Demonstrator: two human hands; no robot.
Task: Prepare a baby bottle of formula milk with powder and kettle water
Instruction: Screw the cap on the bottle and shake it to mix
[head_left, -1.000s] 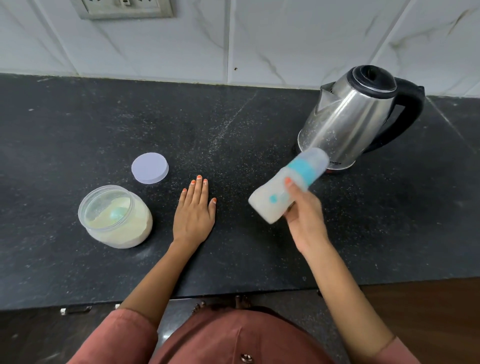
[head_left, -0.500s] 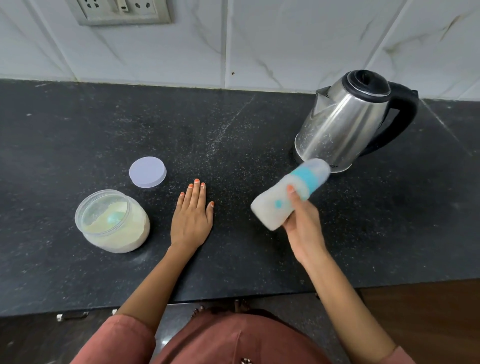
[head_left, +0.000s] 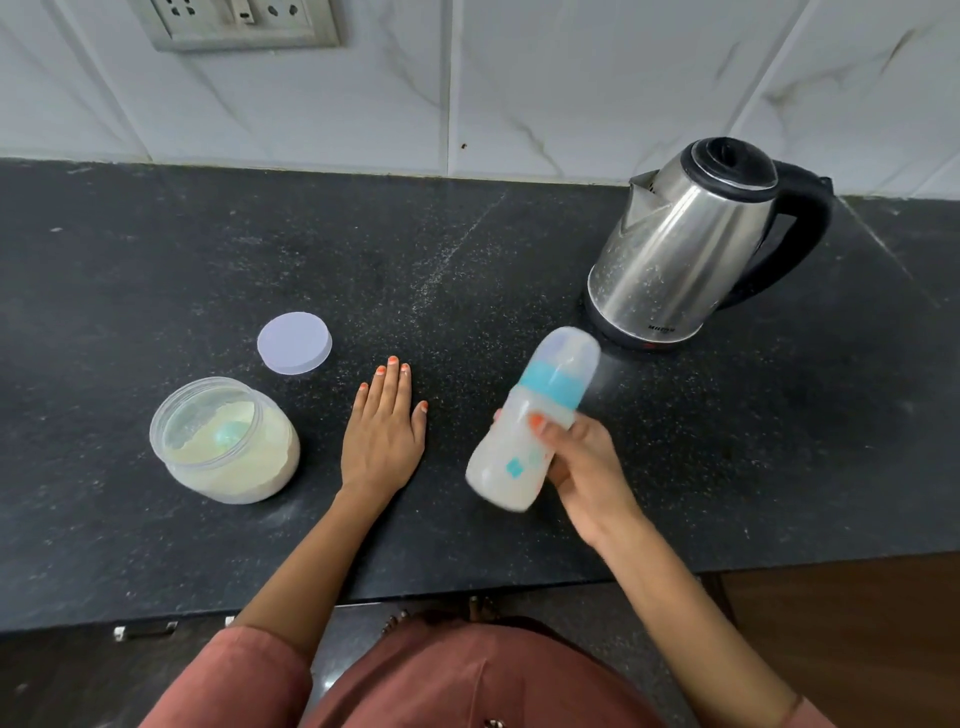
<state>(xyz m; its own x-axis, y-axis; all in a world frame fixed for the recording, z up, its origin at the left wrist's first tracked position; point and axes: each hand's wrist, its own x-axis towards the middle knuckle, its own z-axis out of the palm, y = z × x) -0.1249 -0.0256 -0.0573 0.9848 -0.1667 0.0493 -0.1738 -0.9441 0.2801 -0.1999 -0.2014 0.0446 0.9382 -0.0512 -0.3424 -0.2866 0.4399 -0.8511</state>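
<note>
We see the right hand (head_left: 582, 467) grasping the bottle (head_left: 524, 436), tilted, cap toward the kettle (head_left: 685, 249). Left hand (head_left: 382, 431) lies flat, released, on the worktop (head_left: 156, 270) beside the open powder jar (head_left: 223, 441).

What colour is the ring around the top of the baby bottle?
The ring on the baby bottle is light blue, seen in the head view.
</note>
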